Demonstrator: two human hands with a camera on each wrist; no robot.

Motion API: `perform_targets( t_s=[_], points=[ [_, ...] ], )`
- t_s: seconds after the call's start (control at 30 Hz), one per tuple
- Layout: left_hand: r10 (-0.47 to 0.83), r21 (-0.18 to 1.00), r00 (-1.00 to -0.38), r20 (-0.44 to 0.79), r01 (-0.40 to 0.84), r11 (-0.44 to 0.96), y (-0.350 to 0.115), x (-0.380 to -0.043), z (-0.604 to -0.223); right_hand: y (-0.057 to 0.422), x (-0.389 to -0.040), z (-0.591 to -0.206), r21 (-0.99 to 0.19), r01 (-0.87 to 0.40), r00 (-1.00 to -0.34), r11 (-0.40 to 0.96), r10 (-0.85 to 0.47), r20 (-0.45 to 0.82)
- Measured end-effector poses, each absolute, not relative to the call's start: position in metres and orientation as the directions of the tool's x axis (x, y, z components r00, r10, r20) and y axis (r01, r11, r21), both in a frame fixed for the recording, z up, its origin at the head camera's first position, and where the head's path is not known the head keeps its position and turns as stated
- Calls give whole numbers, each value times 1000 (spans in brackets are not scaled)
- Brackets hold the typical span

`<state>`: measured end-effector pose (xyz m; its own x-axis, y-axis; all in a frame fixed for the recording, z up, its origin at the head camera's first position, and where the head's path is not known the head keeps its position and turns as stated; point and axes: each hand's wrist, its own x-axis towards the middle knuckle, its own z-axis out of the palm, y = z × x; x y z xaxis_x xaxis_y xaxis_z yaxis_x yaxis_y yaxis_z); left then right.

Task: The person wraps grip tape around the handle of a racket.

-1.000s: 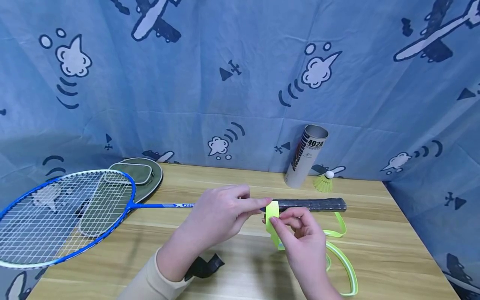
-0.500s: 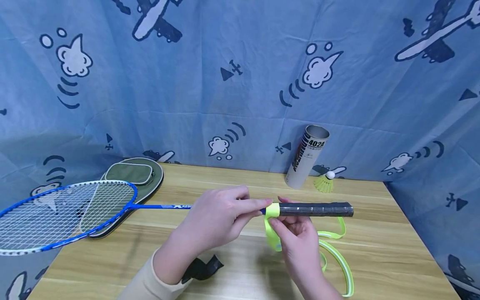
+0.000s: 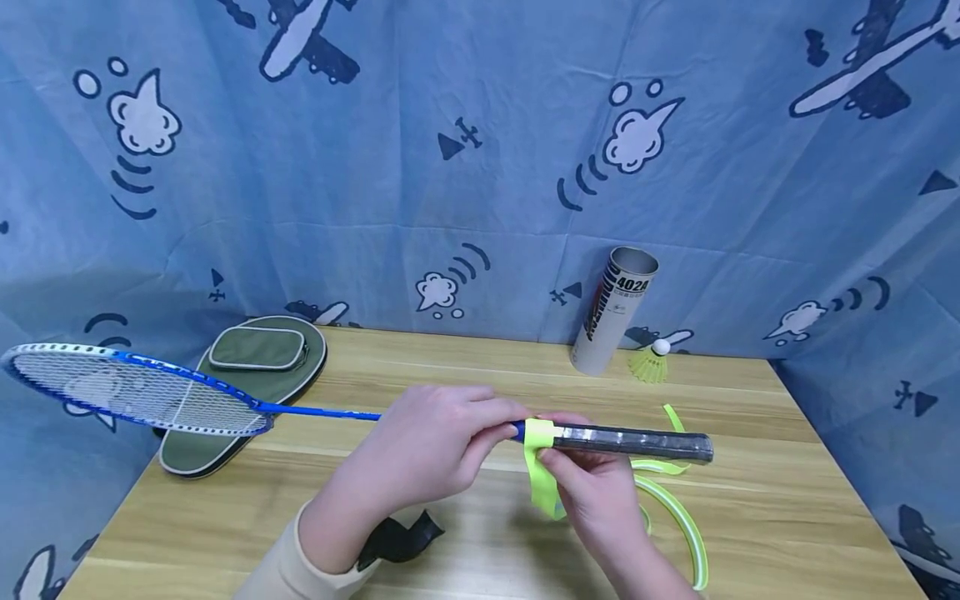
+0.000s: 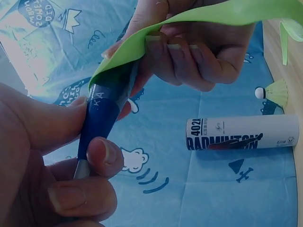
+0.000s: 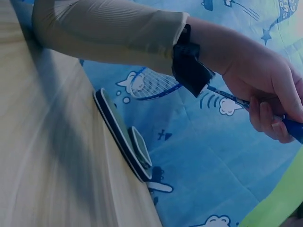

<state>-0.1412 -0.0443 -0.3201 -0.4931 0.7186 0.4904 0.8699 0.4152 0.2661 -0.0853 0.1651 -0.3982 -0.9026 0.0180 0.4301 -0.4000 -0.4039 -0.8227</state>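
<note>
Racket (image 3: 322,411): held above the table (image 3: 787,500), head out to the left, handle (image 3: 637,443) to the right.
Left hand (image 3: 431,442): thumb and fingers grip the blue cone (image 4: 98,118) at the handle's inner end; if that hold slackens, the racket could roll.
Right hand (image 3: 600,492): fingers hold the tape (image 3: 542,479) at the handle (part of that grip is hidden behind it); easing off might let the band lift or creep askew.
Tape: a band lies across the handle beside the cone, a length hanging below; uneven pull would likely leave gaps or creases.
Loops (image 3: 678,517): yellow-green strip curls on the table; a snag there may tug the band sideways, if both are joined.
Strap (image 3: 402,540): black, loose-ended, by the left wrist; it might catch the tape.
</note>
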Motion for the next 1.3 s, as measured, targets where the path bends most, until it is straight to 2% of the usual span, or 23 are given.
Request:
perform_targets(
  t_s=[0.27,0.73,1.1,1.3],
  points=[
    [709,256,-522,474,852,456,-43,-140,-319,156,-81,-397,-837,-403,-915,-369,157,371],
    [667,101,-400,629,893,439,-39,-139,-323,152,-80,-388,-874,-265,-958,-407,214,191],
    [659,33,-373,653,883,468,-32,-140,-329,156,-81,-383,-878,-265,-957,-398,221,189],
    [667,2,-358,653,882,471,-31,-142,-330,157,-82,-380,-906,-183,-973,-382,204,110]
  ],
)
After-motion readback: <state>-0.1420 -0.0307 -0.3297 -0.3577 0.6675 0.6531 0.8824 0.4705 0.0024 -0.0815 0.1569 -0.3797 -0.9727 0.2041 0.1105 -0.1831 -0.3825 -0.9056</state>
